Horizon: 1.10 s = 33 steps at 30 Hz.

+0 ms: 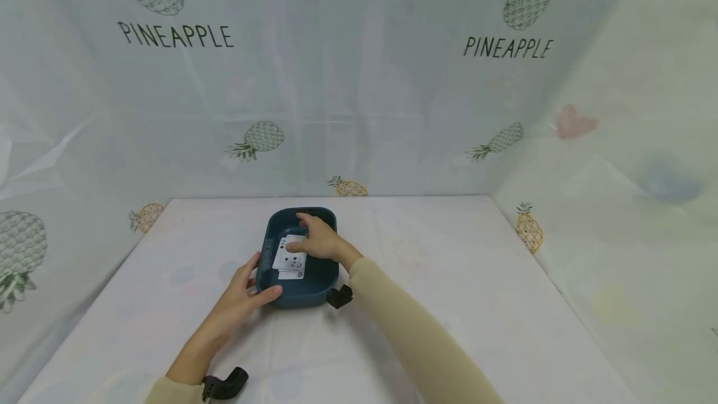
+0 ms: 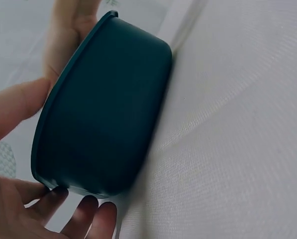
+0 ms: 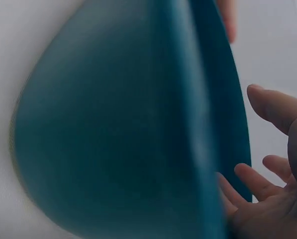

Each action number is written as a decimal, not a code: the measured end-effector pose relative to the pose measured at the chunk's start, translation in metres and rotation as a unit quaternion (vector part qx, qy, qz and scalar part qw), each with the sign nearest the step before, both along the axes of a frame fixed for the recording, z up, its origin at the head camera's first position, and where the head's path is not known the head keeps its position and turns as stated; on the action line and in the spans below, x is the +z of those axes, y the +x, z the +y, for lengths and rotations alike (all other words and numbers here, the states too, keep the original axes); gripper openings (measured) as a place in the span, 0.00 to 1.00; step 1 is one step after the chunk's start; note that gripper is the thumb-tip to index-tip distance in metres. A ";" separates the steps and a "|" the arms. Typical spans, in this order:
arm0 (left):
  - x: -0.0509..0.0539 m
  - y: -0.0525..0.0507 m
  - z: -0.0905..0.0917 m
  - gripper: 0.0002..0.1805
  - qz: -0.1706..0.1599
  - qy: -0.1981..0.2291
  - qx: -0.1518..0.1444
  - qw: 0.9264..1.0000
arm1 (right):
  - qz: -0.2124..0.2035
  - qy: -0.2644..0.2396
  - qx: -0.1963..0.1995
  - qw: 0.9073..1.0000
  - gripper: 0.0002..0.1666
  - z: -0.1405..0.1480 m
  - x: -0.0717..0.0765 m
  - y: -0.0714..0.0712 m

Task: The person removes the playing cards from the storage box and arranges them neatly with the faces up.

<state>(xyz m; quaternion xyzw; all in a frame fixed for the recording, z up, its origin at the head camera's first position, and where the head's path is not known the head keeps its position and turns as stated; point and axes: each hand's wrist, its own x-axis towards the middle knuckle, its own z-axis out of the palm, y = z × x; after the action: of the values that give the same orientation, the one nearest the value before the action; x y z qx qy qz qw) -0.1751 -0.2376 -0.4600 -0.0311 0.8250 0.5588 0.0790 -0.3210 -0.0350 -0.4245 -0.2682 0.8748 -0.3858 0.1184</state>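
A dark blue basin (image 1: pixel 316 279) stands on the table, its side filling much of the left wrist view (image 2: pixel 103 109) and right wrist view (image 3: pixel 103 124). My left hand (image 1: pixel 238 297) grips its near left corner, thumb at the rim and fingers (image 2: pixel 78 216) round the outer side. Over the inside of the basin is my right hand (image 1: pixel 322 240), its fingers spread and relaxed; in the right wrist view the hand (image 3: pixel 272 199) shows nothing held. White playing cards (image 1: pixel 287 259) lie overlapping in the basin, partly hidden by the right thumb.
The table (image 1: pixel 449 292) has a white cloth. Behind it hangs a pale curtain (image 1: pixel 359 80) printed with pineapples, and similar sheeting covers the left and right sides. Black wrist devices sit at the left wrist (image 1: pixel 224 385) and right wrist (image 1: pixel 339 297).
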 end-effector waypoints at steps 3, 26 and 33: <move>0.000 0.000 -0.002 0.58 0.007 0.008 -0.009 1.000 | -0.002 0.016 0.001 1.000 0.53 -0.005 -0.001 0.000; -0.001 0.001 -0.004 0.58 -0.002 -0.004 -0.020 1.000 | -0.004 0.109 0.036 0.993 0.56 -0.011 -0.003 0.002; -0.003 -0.001 -0.004 0.59 -0.005 0.000 -0.019 1.000 | 0.015 0.184 0.029 0.982 0.55 -0.015 -0.005 0.003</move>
<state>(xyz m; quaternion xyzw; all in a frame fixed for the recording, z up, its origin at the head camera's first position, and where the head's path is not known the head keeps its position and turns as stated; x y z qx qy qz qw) -0.1760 -0.2415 -0.4626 -0.0187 0.8252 0.5567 0.0936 -0.3184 -0.0502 -0.4296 -0.2728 0.9244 -0.2104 0.1638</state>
